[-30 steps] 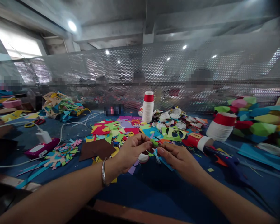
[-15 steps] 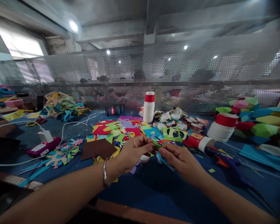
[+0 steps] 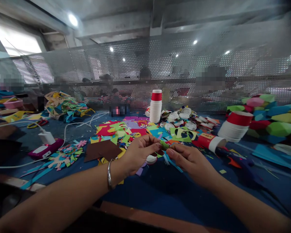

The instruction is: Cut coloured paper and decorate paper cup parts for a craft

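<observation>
My left hand (image 3: 139, 153) and my right hand (image 3: 190, 161) meet above the blue table (image 3: 160, 197), both pinching a small green paper piece (image 3: 164, 144) between fingertips. A silver bangle (image 3: 109, 174) circles my left wrist. Just under the hands lie a small white cap (image 3: 150, 159) and blue paper strips (image 3: 171, 160). Behind them spreads a heap of coloured paper scraps (image 3: 126, 131).
A stack of red-and-white paper cups (image 3: 156, 106) stands at the back, another (image 3: 234, 127) lies at the right with a tipped cup (image 3: 210, 141). Brown card (image 3: 102, 150), cut paper flowers (image 3: 65, 154), a charger and cable (image 3: 46, 138), folded paper shapes (image 3: 269, 119), mesh screen (image 3: 145, 71) with people behind.
Both hands stay pinched on the green piece and have shifted slightly up and right in the picture; the view has tilted a little.
</observation>
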Demonstrator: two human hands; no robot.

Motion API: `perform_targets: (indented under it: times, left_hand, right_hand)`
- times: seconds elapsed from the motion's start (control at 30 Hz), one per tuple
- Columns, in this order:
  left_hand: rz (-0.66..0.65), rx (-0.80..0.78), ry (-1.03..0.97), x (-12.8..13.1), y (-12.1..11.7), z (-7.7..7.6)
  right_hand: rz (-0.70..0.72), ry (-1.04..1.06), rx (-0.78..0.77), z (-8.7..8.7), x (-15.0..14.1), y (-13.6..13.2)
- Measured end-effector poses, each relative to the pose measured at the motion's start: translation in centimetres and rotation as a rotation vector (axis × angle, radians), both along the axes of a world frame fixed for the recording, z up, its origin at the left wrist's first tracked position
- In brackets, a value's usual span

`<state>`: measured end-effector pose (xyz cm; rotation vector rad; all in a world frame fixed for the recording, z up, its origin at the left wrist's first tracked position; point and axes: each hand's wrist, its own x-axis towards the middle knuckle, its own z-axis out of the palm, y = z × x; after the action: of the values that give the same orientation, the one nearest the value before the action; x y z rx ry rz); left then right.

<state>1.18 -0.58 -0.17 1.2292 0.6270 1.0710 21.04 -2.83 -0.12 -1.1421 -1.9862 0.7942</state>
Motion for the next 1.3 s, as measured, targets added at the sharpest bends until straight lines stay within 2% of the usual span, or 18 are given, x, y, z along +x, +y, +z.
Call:
perform_targets:
  times: [0.23, 0.7, 0.9, 1.3]
  left_hand:
    - [0.000, -0.015, 0.036, -0.01, -0.16, 0.21]
    - [-0.047, -0.104, -0.047, 0.14, -0.21, 0.20]
    - [-0.050, -0.183, -0.096, 0.14, -0.39, 0.64]
    - [-0.101, -0.308, -0.109, -0.09, -0.24, 0.18]
  right_hand:
    - [0.008, 0.014, -0.012, 0.00, -0.05, -0.10]
    - [0.039, 0.114, -0.112, 0.01, 0.14, -0.32]
    - [0.016, 0.074, -0.080, -0.04, 0.21, -0.32]
    - [0.036, 0.025, -0.053, 0.08, 0.09, -0.22]
